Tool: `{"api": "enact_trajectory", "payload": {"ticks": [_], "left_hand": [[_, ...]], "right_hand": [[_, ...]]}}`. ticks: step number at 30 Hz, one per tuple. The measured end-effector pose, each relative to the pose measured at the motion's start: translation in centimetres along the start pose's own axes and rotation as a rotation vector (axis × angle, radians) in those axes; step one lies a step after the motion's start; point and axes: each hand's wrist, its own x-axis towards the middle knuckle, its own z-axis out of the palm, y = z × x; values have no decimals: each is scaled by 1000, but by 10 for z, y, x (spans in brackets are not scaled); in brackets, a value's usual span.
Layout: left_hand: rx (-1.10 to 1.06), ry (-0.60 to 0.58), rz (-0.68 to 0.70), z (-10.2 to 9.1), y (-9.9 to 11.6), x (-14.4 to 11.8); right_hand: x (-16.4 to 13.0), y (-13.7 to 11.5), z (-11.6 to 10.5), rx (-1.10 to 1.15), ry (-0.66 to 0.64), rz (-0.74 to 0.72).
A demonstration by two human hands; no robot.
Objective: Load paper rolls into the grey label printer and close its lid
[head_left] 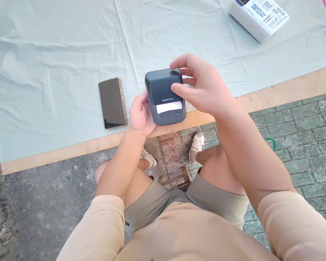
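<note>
A small dark label printer (163,87) is held up over the table's near edge, its lid down and a strip of white label paper (168,107) showing at the front slot. My left hand (142,114) grips the printer from below and the left, with most of its fingers hidden beneath. On the other side, my right hand (199,83) has its thumb on the printer's lid and its fingers at the back right corner, the hand curved around that edge. A smartphone (113,103) with a dark screen lies just left of my left hand.
The table is covered with a pale, wrinkled cloth (59,65), and a bare wooden strip (271,92) runs along its near edge. At the far right stands a white box (259,18) with a printed label. Under me is a wooden stool (179,177) on brick paving.
</note>
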Motion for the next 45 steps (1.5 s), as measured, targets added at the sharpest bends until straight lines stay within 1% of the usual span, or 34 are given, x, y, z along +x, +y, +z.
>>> {"api": "enact_trajectory", "payload": {"ticks": [3,7,9,11,13,17,18,19,20,22,25,27,29,31,33,35,36,38,39,40,42,43,44,45], "left_hand": [[-14,46,0,2,0,0],[-37,129,-64,8,5,-1],[-54,141,-94,11,7,0],[-73,132,-114,11,7,1],[-82,136,-104,10,6,3],[-56,139,-33,5,5,1],[-47,122,-26,4,4,0],[-40,98,-26,3,3,-1],[-34,72,-26,2,2,-2],[-23,30,-25,0,0,-3],[-7,-15,1,-1,-4,-4],[10,-38,18,-1,-6,-5],[33,-49,28,0,-6,-7],[60,-55,20,0,-6,-8],[78,-59,6,1,-6,-9],[72,-48,9,1,-6,-8],[56,-34,21,0,-6,-7],[14,-5,28,0,-5,-4],[-5,9,17,0,-5,-3],[-20,24,0,-1,-4,-1],[-38,63,-29,-1,-2,1],[-46,84,-36,0,-1,2],[-53,103,-38,0,0,3],[-60,115,-39,1,1,3]], "right_hand": [[-2,-3,-3,14,-31,17],[-6,-13,-8,-18,-135,81],[-6,-15,-10,-40,-169,71],[-6,-16,-10,-62,-152,40],[-5,-18,-7,-105,-54,-12],[-5,-27,4,-138,326,-170],[-5,-30,6,-126,375,-198],[-4,-32,8,-122,377,-215],[-4,-33,9,-130,342,-221],[-4,-34,9,-194,224,-214],[-3,-31,6,-416,50,-168],[-4,-28,3,-587,-43,-124],[-6,-27,2,-707,-131,-75],[-7,-28,0,-783,-188,-36],[-8,-33,-1,-815,-186,-10],[-8,-40,-3,-741,-138,-18],[-8,-43,-5,-638,-102,-38],[-8,-46,-13,-317,22,-80],[-8,-44,-19,-134,116,-74],[-7,-38,-26,43,216,-35],[-7,-19,-42,320,387,136],[-7,-6,-50,415,425,244],[-7,8,-58,463,442,327],[-8,21,-64,459,491,384]]}}
